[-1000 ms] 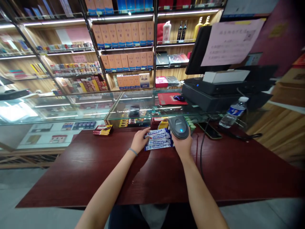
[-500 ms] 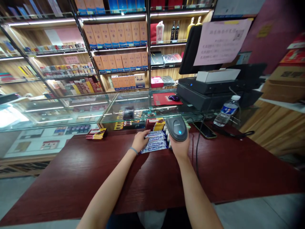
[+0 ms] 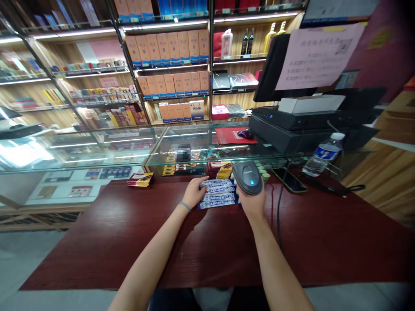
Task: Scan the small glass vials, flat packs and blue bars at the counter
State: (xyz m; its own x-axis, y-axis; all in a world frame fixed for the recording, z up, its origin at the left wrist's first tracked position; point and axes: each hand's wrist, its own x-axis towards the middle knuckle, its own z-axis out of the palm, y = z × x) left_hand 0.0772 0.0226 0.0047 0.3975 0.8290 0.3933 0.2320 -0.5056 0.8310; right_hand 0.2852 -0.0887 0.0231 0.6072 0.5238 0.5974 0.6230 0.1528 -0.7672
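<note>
In my right hand [image 3: 253, 206] is a dark grey barcode scanner [image 3: 248, 178] with a lit blue light, its head tipped away from me over the counter. Just left of it, several blue-and-white stick packets [image 3: 218, 199] lie side by side in a row. My left hand [image 3: 193, 192] is at their left ends, with thumb and forefinger closed on the edge of the row; the other fingers are partly hidden. Behind the row is a stack of red-and-yellow packets [image 3: 223, 169]. The scanner and right hand cover the row's right end.
A second red-and-yellow bundle [image 3: 140, 179] lies at the counter's left. To the right are a phone [image 3: 289, 180], a water bottle [image 3: 324, 154] and a hanging black cable [image 3: 279, 216]. A glass display case [image 3: 181, 142] borders the far side, with a monitor [image 3: 272, 67] above it.
The whole view has shifted, so everything appears slightly further right. My right hand still holds the scanner over the row's right end, and my left hand stays at the packets.
</note>
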